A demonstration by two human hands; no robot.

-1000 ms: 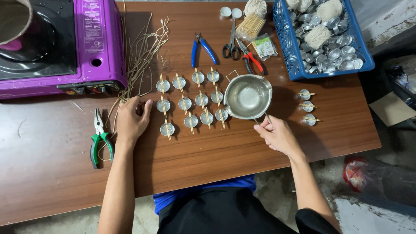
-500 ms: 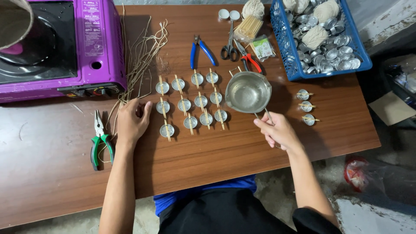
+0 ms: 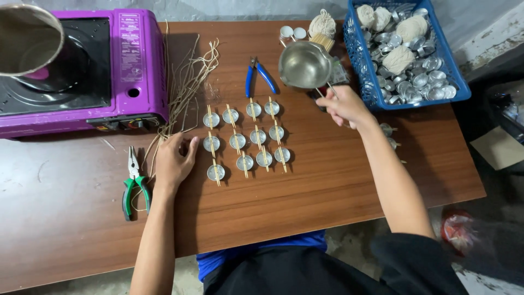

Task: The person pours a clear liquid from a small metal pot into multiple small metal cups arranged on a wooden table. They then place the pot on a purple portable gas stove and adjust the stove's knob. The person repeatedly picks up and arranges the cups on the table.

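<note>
My right hand (image 3: 345,106) grips the handle of a small steel ladle-like pan (image 3: 304,65), held lifted above the back of the wooden table (image 3: 327,186). Several small round metal cups (image 3: 245,139) stand in rows at the table's middle, each with thin wooden sticks laid across it. My left hand (image 3: 173,159) rests flat on the table just left of these rows, fingers apart, holding nothing.
A purple portable stove (image 3: 125,65) with a metal pot (image 3: 27,38) stands at back left. Loose straw-coloured strands (image 3: 188,82) lie beside it. Green-handled pliers (image 3: 132,183), blue-handled pliers (image 3: 257,74), a blue basket (image 3: 453,82) of metal cups and string balls, more cups (image 3: 388,131).
My right hand took the steel pan by its handle and lifted it from beside the cup rows toward the back of the table. The left hand stayed put.
</note>
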